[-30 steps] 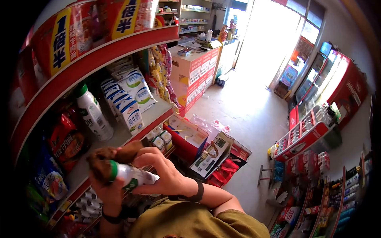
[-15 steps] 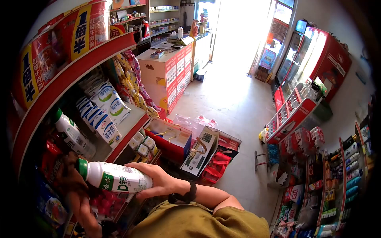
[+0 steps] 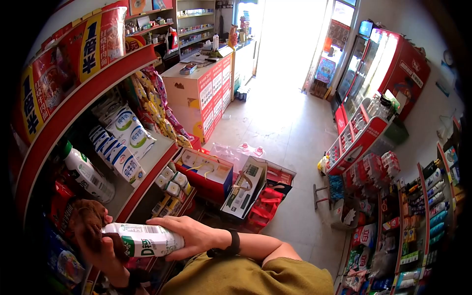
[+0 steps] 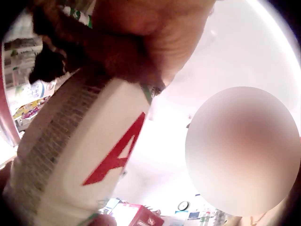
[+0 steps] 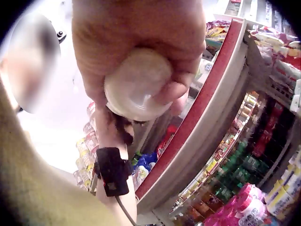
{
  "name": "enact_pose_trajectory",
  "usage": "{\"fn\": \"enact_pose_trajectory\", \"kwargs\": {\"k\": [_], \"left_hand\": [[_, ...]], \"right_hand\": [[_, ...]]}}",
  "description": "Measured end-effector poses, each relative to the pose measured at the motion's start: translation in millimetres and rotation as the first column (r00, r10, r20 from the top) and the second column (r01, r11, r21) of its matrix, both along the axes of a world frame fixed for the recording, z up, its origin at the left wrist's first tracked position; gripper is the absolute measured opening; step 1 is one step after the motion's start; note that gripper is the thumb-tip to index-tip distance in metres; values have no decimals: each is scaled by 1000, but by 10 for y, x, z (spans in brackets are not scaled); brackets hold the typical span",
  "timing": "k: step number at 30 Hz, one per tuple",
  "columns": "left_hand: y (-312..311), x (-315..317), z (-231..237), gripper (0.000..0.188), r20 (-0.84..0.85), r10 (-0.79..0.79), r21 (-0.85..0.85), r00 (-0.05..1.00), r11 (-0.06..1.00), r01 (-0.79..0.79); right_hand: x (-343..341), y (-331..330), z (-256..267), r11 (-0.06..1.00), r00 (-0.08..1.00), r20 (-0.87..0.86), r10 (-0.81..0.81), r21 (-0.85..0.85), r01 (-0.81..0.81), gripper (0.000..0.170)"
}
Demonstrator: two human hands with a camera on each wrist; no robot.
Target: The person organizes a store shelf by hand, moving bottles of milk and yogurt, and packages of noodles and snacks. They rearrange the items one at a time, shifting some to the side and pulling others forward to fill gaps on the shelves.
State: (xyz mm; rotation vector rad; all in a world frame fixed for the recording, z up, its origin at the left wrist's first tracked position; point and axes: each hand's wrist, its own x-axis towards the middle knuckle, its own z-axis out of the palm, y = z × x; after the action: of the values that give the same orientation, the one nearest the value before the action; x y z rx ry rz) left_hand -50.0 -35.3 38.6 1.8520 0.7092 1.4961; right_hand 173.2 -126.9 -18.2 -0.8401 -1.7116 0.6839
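The white bottle lies tilted between both hands, low in front of the shelf, its cap end toward the left hand. That hand is closed round the cap end through a brown cloth (the cap itself is hidden). The right hand grips the base end, fingers and thumb curled round it, spread only as wide as the bottle. Behind the cloth, a second bottle with a green cap leans on the shelf, near white-and-blue cartons and milk bags. Beyond the right hand, open boxes stand on the floor.
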Motion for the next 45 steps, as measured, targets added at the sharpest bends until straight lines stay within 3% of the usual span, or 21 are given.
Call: {"fn": "enact_pose_trajectory", "kwargs": {"k": [4,6,8,9,10,12,16,20,22,24,26,28,29,30,32,34,36,39,42,44,45], "left_hand": [[76,73,-58,92,216,-104,-7,971,994,108],[132,148,-77,88,299,-190,36,935,982,188],[74,300,32,75,612,-495,-22,617,769,639],[-21,397,95,63,553,-450,-52,701,821,568],[164,311,-97,60,293,-660,0,691,723,691],[587,243,-296,54,37,-822,298,569,552,778],[338,395,-181,61,400,-729,-118,556,561,819],[147,620,-102,70,666,-540,-405,514,317,858],[21,762,40,71,539,-682,-312,494,384,869],[-58,849,114,72,276,-714,-153,644,629,762],[-26,907,63,67,387,-696,-220,605,567,794],[111,882,-23,54,484,-736,-303,474,367,880],[12,1092,160,44,503,-863,5,-34,-37,999],[6,1134,219,36,547,-820,14,-170,-194,981],[-209,1001,134,45,684,-650,-241,331,227,944],[-337,1205,9,77,807,-510,-133,297,334,933],[-207,1395,-122,90,805,-592,20,-42,-43,999],[-399,1207,-202,89,724,-653,-138,222,179,974],[-366,1089,-568,41,375,-529,-522,761,557,645],[-494,1069,-234,22,-185,-456,-64,870,889,453],[-540,1103,-254,24,-229,-375,-18,898,924,382]], "right_hand": [[34,-9,-4,976,976,-128,177,-101,-190,86],[55,-32,23,790,804,-459,379,-292,-539,86],[52,-51,6,773,769,-512,384,-278,-571,87],[80,-80,38,808,816,-452,361,-284,-516,87],[124,-117,71,844,861,-386,331,-288,-453,87],[219,-193,88,909,904,-339,261,-229,-349,88],[305,-399,16,954,951,-278,136,-222,-202,88],[377,-607,21,990,964,-264,-32,-143,-6,84],[407,-691,30,983,973,-142,-182,-33,179,81],[401,-787,67,932,932,-48,-359,35,361,81],[392,-831,38,925,925,-50,-376,37,378,81],[384,-875,25,950,948,-48,-313,-18,313,83],[381,-887,23,966,961,-106,-256,-74,249,83],[376,-889,28,977,967,-169,-188,-128,168,84],[353,-842,-55,977,942,-313,-118,-205,55,87],[315,-784,-83,960,887,-457,-60,-271,-74,90],[284,-740,-8,959,865,-500,-34,-259,-112,88],[309,-658,13,973,894,-437,-100,-230,-4,84],[270,-554,118,964,892,-382,-243,-196,178,83],[226,-438,84,917,881,-266,-392,-44,396,79],[219,-390,82,865,858,-162,-488,42,500,78]]}}
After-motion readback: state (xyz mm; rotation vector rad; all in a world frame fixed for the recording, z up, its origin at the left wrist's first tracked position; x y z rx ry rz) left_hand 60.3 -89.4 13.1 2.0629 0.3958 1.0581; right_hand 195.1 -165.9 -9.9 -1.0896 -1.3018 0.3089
